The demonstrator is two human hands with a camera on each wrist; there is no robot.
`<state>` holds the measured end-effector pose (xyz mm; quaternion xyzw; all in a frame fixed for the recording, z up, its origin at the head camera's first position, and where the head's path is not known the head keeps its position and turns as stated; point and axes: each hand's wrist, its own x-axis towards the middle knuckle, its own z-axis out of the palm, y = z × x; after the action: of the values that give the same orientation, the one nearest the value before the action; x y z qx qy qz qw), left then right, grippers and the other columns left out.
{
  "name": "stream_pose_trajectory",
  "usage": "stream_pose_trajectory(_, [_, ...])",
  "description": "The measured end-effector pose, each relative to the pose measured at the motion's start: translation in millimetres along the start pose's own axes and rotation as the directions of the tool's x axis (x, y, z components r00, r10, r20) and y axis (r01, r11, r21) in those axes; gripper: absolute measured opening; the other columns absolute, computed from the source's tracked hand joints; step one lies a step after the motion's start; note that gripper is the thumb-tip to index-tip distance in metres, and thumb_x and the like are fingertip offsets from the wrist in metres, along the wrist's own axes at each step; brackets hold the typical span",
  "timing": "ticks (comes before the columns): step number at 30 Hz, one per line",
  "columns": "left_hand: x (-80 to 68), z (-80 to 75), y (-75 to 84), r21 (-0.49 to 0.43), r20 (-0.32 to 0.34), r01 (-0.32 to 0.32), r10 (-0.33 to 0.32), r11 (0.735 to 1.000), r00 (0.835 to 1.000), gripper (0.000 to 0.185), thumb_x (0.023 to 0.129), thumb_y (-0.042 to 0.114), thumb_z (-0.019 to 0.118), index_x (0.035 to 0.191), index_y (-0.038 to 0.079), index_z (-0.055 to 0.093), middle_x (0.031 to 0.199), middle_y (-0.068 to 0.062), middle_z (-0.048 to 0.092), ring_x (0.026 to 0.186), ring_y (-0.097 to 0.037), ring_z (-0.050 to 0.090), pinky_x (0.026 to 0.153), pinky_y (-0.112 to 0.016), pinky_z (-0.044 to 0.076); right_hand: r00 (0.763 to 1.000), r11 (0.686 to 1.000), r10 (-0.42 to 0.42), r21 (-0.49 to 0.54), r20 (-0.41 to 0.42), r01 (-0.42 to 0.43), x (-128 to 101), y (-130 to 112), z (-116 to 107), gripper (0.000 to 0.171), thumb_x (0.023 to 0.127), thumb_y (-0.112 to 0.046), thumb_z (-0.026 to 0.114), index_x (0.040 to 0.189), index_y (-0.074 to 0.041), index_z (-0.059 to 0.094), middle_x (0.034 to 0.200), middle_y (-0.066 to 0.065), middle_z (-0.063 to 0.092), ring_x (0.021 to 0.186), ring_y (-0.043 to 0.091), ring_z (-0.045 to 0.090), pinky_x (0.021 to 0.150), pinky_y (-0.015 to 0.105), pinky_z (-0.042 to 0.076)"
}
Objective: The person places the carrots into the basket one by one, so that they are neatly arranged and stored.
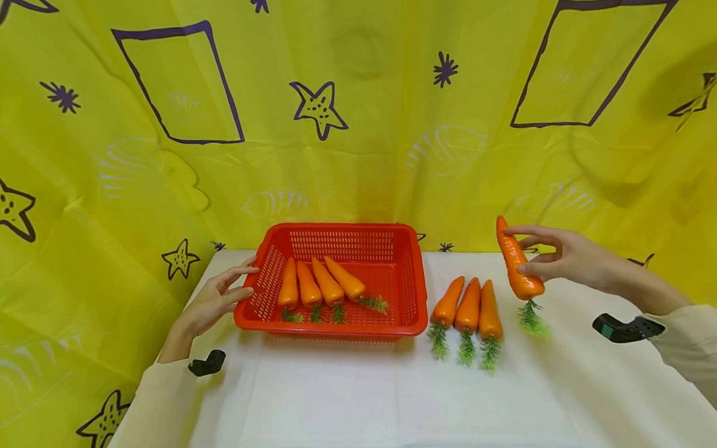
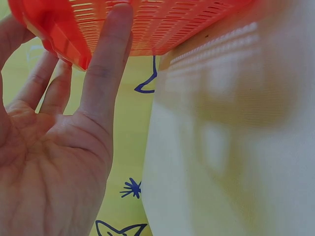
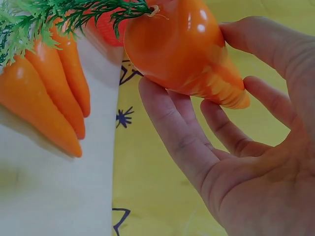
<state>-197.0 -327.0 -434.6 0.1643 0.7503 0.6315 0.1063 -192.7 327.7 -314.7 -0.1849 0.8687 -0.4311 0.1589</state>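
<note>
My right hand (image 1: 543, 252) holds an orange carrot (image 1: 517, 264) above the white table, tip up and green top hanging down. In the right wrist view the carrot (image 3: 182, 49) is pinched between thumb and fingers of this hand (image 3: 236, 157). Three more carrots (image 1: 468, 306) lie side by side on the table just left of it, also seen in the right wrist view (image 3: 49, 98). A red slotted basket (image 1: 416, 281) in the middle holds several carrots (image 1: 316, 285). My left hand (image 1: 233, 288) rests with straight fingers (image 2: 106, 64) against the basket's left side (image 2: 162, 24).
The white table (image 1: 365, 408) is backed by a yellow curtain (image 1: 355, 118) with purple stars and squares, which hangs close behind and on both sides. Black wrist cameras sit on the left sleeve (image 1: 207, 363) and the right sleeve (image 1: 625, 328).
</note>
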Motion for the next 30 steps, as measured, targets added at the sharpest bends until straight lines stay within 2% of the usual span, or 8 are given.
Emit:
stream_pose_trajectory(8, [-2.0, -0.4, 1.4, -0.003, -0.002, -0.002, 0.002, 1.0, 1.0, 0.049, 0.104, 0.006, 0.059, 0.148, -0.008, 0.041, 0.173, -0.007, 0.009, 0.146, -0.02, 0.035, 0.097, -0.029, 0.053, 0.998, 0.999, -0.049, 0.003, 0.039, 0.049, 24.0, -22.5, 3.7, 0.071, 0.095, -0.015, 0.076, 0.156, -0.015, 0.042, 0.141, 0.024, 0.047, 0.105, 0.028, 0.072, 0.082, 0.038, 0.058])
stream_pose_trajectory(18, [-2.3, 0.0, 0.6, -0.016, 0.001, -0.002, 0.002, 1.0, 1.0, 0.049, 0.104, 0.005, 0.059, 0.148, -0.008, 0.041, 0.173, -0.008, 0.009, 0.138, -0.006, 0.043, 0.096, -0.029, 0.054, 0.987, 0.994, -0.082, -0.061, 0.14, 0.092, 75.0, -65.6, 16.6, 0.071, 0.094, -0.025, 0.077, 0.157, -0.024, 0.043, 0.145, 0.016, 0.048, 0.107, 0.027, 0.071, 0.088, 0.04, 0.056])
stream_pose_trajectory(26, [-0.7, 0.2, 0.3, 0.012, -0.012, 0.008, -0.008, 1.0, 1.0, 0.047, 0.104, 0.008, 0.059, 0.147, -0.005, 0.043, 0.173, -0.006, 0.011, 0.144, -0.02, 0.036, 0.094, -0.031, 0.056, 0.971, 0.992, -0.104, -0.053, 0.214, 0.118, 120.9, -88.7, 37.9, 0.065, 0.096, -0.021, 0.074, 0.155, -0.027, 0.046, 0.146, 0.014, 0.049, 0.107, 0.031, 0.07, 0.084, 0.047, 0.058])
stream_pose_trajectory(30, [0.5, -0.3, 0.6, 0.03, -0.018, 0.014, -0.014, 0.999, 1.0, 0.047, 0.104, 0.009, 0.059, 0.147, -0.005, 0.044, 0.173, -0.006, 0.011, 0.14, -0.014, 0.04, 0.092, -0.032, 0.057, 0.961, 0.993, -0.101, -0.04, 0.256, 0.115, 143.0, -96.3, 52.3, 0.065, 0.096, -0.017, 0.073, 0.155, -0.027, 0.046, 0.147, 0.016, 0.048, 0.111, 0.033, 0.068, 0.082, 0.044, 0.059])
